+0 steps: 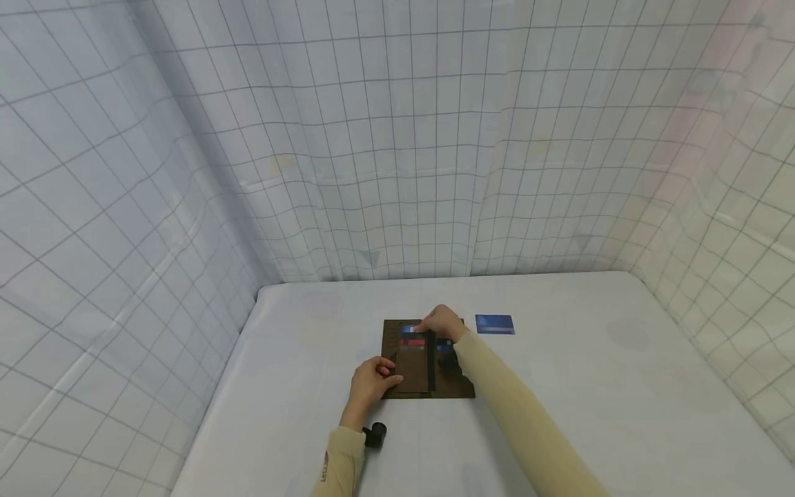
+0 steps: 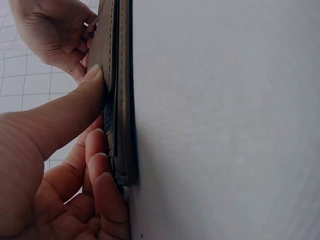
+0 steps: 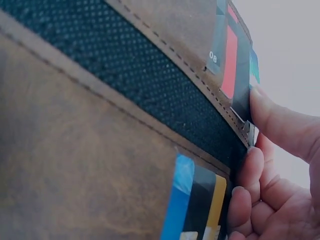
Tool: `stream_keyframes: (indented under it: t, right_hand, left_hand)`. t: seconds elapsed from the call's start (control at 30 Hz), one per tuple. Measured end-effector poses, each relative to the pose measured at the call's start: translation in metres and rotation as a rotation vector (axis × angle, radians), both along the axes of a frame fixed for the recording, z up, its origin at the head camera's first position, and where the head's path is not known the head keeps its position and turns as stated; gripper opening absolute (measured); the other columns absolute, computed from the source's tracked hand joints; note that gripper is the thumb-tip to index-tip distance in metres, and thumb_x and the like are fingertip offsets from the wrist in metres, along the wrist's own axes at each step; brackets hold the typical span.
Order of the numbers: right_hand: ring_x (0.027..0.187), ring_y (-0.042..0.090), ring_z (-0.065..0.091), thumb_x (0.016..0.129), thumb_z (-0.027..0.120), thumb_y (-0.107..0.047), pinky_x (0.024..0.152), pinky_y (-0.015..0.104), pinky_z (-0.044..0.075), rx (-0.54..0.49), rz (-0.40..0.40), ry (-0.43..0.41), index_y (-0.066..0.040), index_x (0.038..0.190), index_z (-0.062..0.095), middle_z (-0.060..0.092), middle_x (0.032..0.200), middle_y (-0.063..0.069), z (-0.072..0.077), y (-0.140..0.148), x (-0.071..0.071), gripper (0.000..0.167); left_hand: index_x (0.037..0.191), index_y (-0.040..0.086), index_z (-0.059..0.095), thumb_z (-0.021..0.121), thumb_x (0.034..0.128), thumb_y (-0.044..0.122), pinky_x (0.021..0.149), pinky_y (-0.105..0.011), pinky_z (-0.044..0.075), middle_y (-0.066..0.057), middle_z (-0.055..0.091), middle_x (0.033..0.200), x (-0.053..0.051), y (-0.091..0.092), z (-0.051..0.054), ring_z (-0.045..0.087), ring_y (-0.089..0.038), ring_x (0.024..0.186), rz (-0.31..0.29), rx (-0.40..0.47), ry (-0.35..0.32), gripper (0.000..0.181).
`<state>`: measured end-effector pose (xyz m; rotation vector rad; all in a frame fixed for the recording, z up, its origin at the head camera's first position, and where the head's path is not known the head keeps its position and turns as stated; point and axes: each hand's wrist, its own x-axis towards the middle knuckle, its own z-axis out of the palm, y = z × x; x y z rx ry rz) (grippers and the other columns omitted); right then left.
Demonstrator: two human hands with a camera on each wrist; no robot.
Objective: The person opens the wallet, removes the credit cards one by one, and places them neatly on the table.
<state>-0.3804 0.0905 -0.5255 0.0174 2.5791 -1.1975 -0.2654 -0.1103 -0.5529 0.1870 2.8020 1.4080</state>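
Observation:
An open brown wallet (image 1: 413, 376) lies on the white table, a dark band (image 3: 150, 95) running down its middle. My left hand (image 1: 373, 378) grips its left edge; in the left wrist view the thumb presses on top and the fingers curl at the side. At the wallet's top edge, my right hand (image 1: 442, 322) pinches a blue-green card (image 3: 254, 67), mostly hidden behind other cards, with the thumb in front and fingers behind. Below it sits a black and red card (image 3: 231, 62) in a slot. Another card with blue, black and yellow stripes (image 3: 197, 197) stands in the other half.
A blue card (image 1: 495, 324) lies flat on the table, right of the wallet. White gridded curtains (image 1: 397, 138) hang behind and along both sides of the table (image 1: 298, 386). A black wrist camera (image 1: 375, 435) sits at the left sleeve.

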Motion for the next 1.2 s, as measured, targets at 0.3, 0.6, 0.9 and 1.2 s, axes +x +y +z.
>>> stream_keyframes:
  t: [0.3,0.6,0.9,1.2]
  right_hand:
    - [0.094,0.028,0.061,0.080,0.078,-0.026,0.079,0.041,0.050,-0.032,-0.042,-0.008,0.000,0.095,0.072,0.066,0.104,0.012,0.001,-0.001,0.004,0.030]
    - [0.044,0.010,0.026,0.084,0.074,-0.027,0.043,0.026,0.028,-0.047,-0.050,0.016,-0.012,0.056,0.049,0.033,0.051,-0.004,-0.005,-0.002,0.001,0.040]
    - [0.052,0.013,0.042,0.082,0.076,-0.032,0.050,0.029,0.038,-0.013,-0.042,0.055,-0.007,0.081,0.066,0.054,0.070,0.001,-0.009,0.000,0.001,0.027]
    - [0.077,0.020,0.056,0.078,0.079,-0.037,0.070,0.036,0.048,0.028,-0.045,0.068,-0.005,0.100,0.064,0.061,0.094,0.005,-0.006,-0.001,0.008,0.042]
  left_hand:
    - [0.093,0.001,0.065,0.080,0.0768,0.014,0.063,-0.033,0.042,-0.002,0.056,0.077,0.001,0.000,0.002,0.049,-0.015,0.067,-0.001,-0.008,0.009,0.025]
    - [0.092,0.002,0.066,0.081,0.0767,0.015,0.064,-0.033,0.042,-0.001,0.055,0.076,-0.003,-0.002,-0.002,0.049,-0.015,0.068,0.002,-0.008,0.014,0.025]
    - [0.092,0.002,0.066,0.081,0.0759,0.016,0.063,-0.033,0.042,-0.001,0.056,0.075,-0.004,-0.003,-0.003,0.050,-0.014,0.066,0.008,-0.008,0.018,0.026]
    - [0.092,0.003,0.066,0.081,0.0764,0.017,0.064,-0.034,0.042,0.000,0.056,0.075,-0.005,-0.002,-0.004,0.050,-0.014,0.067,0.005,-0.009,0.004,0.026]
